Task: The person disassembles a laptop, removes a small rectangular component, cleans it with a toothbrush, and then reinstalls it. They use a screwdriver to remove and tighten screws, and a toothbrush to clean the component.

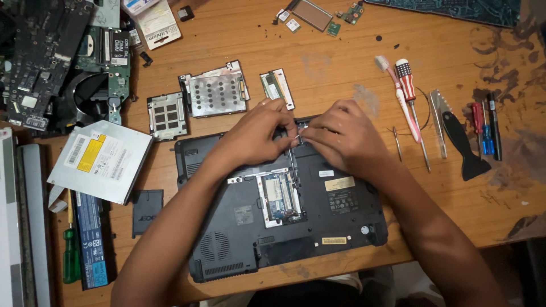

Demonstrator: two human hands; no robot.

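A black laptop (335,222) lies upside down on the wooden table, with its bottom covers off and a memory bay (278,198) exposed. My left hand (253,136) and my right hand (341,136) meet over the laptop's far edge. Their fingertips pinch something small and pale between them; I cannot tell what it is. A loose memory stick (277,86) lies just beyond my hands. A hard drive in a metal caddy (216,91) and a small metal cover plate (166,115) lie to the left of it.
An optical drive (99,161), a laptop battery (91,239), a green screwdriver (70,253) and a black cover (147,211) lie at the left. Circuit boards and a fan (85,91) fill the far left corner. Screwdrivers (412,96), a toothbrush, a black pry tool (463,145) and pens lie at the right.
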